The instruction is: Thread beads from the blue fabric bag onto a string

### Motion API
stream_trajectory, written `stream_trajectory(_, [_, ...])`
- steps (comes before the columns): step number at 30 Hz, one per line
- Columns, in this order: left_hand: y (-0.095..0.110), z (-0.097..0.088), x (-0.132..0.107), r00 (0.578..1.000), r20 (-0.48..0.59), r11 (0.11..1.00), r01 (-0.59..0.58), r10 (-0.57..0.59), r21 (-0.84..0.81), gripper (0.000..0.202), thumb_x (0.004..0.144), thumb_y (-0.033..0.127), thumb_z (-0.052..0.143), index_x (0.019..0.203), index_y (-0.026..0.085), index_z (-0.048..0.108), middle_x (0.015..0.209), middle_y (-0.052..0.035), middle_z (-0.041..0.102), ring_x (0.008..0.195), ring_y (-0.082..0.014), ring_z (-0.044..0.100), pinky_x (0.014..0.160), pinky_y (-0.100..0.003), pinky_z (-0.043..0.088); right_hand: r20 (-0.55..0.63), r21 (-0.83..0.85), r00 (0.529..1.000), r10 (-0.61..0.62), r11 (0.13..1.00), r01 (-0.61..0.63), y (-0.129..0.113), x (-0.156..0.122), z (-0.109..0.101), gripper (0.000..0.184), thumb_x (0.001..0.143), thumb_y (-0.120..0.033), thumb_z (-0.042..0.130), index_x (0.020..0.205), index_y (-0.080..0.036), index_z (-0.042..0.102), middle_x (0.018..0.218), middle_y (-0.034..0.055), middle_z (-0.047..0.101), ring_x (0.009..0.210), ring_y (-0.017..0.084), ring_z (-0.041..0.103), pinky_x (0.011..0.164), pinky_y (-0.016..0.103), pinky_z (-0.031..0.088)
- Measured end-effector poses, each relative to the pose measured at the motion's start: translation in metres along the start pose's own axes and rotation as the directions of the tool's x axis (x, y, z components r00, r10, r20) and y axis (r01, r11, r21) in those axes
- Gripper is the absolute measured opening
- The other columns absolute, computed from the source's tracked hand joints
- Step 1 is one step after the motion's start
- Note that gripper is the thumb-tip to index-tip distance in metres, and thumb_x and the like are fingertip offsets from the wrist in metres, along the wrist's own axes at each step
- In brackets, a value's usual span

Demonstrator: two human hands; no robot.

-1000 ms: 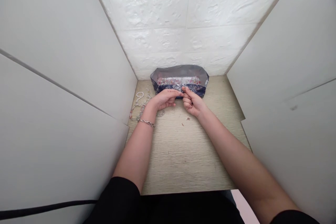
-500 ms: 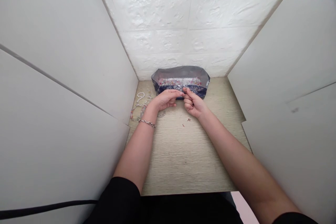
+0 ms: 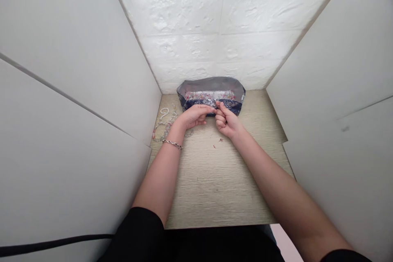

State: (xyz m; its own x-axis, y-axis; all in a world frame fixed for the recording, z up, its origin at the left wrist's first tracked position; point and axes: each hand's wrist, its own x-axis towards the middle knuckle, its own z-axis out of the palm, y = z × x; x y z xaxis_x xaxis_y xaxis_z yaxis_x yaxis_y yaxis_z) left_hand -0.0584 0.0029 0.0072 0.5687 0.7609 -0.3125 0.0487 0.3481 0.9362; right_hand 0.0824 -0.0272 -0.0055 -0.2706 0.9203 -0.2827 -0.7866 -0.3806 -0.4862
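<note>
My left hand (image 3: 195,116) and my right hand (image 3: 226,120) meet fingertip to fingertip just in front of a dark blue patterned bag (image 3: 235,107). Each hand is closed in a pinch; what they hold between them is too small to make out. The bag stands open with a grey lining, and many small pink, white and clear beads (image 3: 196,95) lie inside. Strings of pale beads (image 3: 165,111) rest on the table to the left of my left hand, partly hidden behind its wrist.
The narrow wooden table (image 3: 215,188) runs between two white side panels, with a white brick-patterned wall (image 3: 196,12) behind the bag. Small reddish-brown scraps (image 3: 220,140) lie below my right hand. A black cable (image 3: 55,243) crosses at the lower left.
My right hand's thumb and index finger have shifted very slightly upward. My left hand, the bag and the bead strings stay as they were.
</note>
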Motion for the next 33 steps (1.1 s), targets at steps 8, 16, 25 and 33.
stream_trajectory(8, [0.0023, 0.0006, -0.0012, 1.0, -0.005, 1.0, 0.024, -0.024, 0.014, 0.026, 0.066, 0.035, 0.062, 0.083, 0.016, 0.063, 0.043, 0.0091, 0.021, 0.039, -0.0014, 0.02, 0.042, -0.015, 0.029, 0.014, 0.03, 1.0, -0.001, 1.0, 0.001, 0.0005, -0.0009, -0.001, 0.015, 0.087, -0.027, 0.037, 0.083, -0.018, 0.049, 0.042, -0.0096, 0.016, 0.03, 0.002, 0.011, 0.027, 0.012, 0.006])
stream_trajectory(16, [0.0036, 0.0005, -0.0017, 0.999, -0.008, 0.999, 0.04, -0.04, -0.016, 0.023, 0.067, 0.033, 0.061, 0.082, 0.015, 0.063, 0.042, 0.0095, 0.021, 0.039, -0.0012, 0.022, 0.049, -0.018, 0.038, 0.045, 0.064, 0.999, -0.004, 0.998, 0.001, -0.0009, 0.0005, -0.0022, 0.015, 0.087, -0.028, 0.038, 0.083, -0.018, 0.048, 0.043, -0.0094, 0.015, 0.031, 0.001, 0.011, 0.027, 0.012, 0.007])
stream_trajectory(25, [0.001, -0.0005, -0.0003, 0.999, 0.03, 0.996, 0.02, -0.017, -0.09, 0.019, 0.067, 0.027, 0.062, 0.079, 0.012, 0.061, 0.044, 0.0084, 0.031, 0.04, -0.0003, 0.032, 0.052, -0.018, 0.042, 0.043, 0.031, 0.999, -0.01, 0.999, 0.009, -0.001, -0.001, -0.0019, 0.012, 0.084, -0.03, 0.043, 0.082, -0.019, 0.047, 0.043, -0.0096, 0.015, 0.031, 0.001, 0.01, 0.028, 0.012, 0.008])
stream_trajectory(33, [0.0011, -0.002, -0.0016, 1.0, 0.02, 0.999, -0.015, 0.015, -0.038, 0.015, 0.068, 0.022, 0.057, 0.079, 0.012, 0.056, 0.087, -0.0044, 0.057, 0.047, -0.0017, 0.049, 0.034, -0.014, 0.03, 0.049, -0.04, 0.999, -0.002, 0.999, 0.004, 0.0022, -0.0014, -0.0005, 0.011, 0.081, -0.027, 0.048, 0.084, -0.017, 0.047, 0.043, -0.0102, 0.016, 0.032, 0.001, 0.009, 0.028, 0.012, 0.007])
